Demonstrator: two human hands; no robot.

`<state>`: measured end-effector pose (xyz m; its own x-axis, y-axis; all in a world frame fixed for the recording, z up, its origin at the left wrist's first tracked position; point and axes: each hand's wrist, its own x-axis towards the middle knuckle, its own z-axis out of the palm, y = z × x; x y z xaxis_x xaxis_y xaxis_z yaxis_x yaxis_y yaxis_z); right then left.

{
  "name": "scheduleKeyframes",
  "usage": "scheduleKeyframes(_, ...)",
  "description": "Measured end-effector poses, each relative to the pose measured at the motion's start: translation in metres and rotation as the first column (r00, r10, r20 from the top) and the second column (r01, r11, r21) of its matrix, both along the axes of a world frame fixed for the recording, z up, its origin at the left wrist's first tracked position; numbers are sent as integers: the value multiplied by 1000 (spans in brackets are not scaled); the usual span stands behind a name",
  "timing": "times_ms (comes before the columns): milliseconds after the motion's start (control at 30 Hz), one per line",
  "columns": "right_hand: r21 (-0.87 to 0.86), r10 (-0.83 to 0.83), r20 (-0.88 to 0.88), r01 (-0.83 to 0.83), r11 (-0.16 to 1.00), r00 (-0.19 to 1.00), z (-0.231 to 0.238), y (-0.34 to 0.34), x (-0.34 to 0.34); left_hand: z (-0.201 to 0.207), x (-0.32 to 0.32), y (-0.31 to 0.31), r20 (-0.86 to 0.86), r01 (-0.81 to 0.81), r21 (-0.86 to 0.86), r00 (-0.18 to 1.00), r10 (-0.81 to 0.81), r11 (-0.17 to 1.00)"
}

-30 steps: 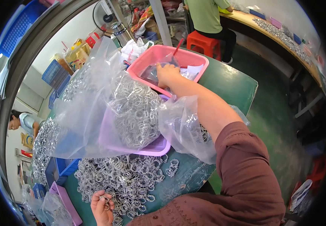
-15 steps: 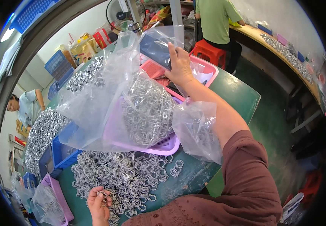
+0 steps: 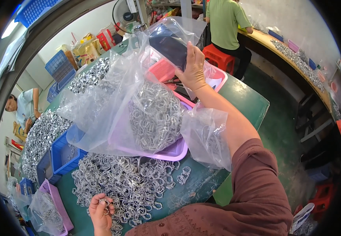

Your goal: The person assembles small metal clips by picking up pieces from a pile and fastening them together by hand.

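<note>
At the pile's near edge, my left hand [image 3: 101, 214] is closed with a small metal ring [image 3: 106, 202] in its fingers. Under and beyond it spreads a heap of silvery metal rings [image 3: 119, 175]. My right hand [image 3: 193, 69] reaches far across the table, its thumb and fingers at the edge of a dark flat rectangular object [image 3: 168, 45] covered in clear plastic. That object leans above a pink tray [image 3: 221, 76], which holds tools and papers. Between the hands, a clear bag full of rings [image 3: 154, 118] rests in a purple basket [image 3: 174, 156].
A smaller clear bag [image 3: 208, 135] lies beside my right forearm. Blue bins [image 3: 66, 157] and a heap of shiny metal pieces [image 3: 40, 137] are at the left. One co-worker [image 3: 25, 106] stands there; another [image 3: 225, 25] sits on a red stool [image 3: 219, 59] by a bench.
The dark object in plastic has tilted more upright, and my right hand has moved slightly right along its edge. My left hand stays with the ring. The view has shifted slightly.
</note>
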<state>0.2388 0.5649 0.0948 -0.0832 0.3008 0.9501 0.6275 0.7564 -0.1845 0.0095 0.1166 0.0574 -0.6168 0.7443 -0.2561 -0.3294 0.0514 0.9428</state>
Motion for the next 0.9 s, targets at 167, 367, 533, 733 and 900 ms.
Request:
scheduleKeyframes(167, -7, 17, -34, -17, 1000, 999, 0, -1, 7, 2, 6, -1, -11, 0, 6, 1000, 0, 1000)
scheduleKeyframes(367, -44, 4, 1, -4, 999, 1000, 0, -4, 4, 0, 2, -1, -4, 1, 2, 1000, -1, 1000)
scheduleKeyframes(533, 30, 39, -124, -35, 999, 992, 16, -12, 2, 9, 7, 7, -22, 7, 20, 1000, -6, 1000)
scheduleKeyframes(733, 14, 201, -338, -209, 978, 919, 37, -21, -5, 17, 10, 18, -75, 79, 25, 994, -77, 997)
scheduleKeyframes(900, 60, 377, -520, -407, 911, 766, 44, -12, -4, 16, 13, 17, -98, 67, 8, 993, -66, 998)
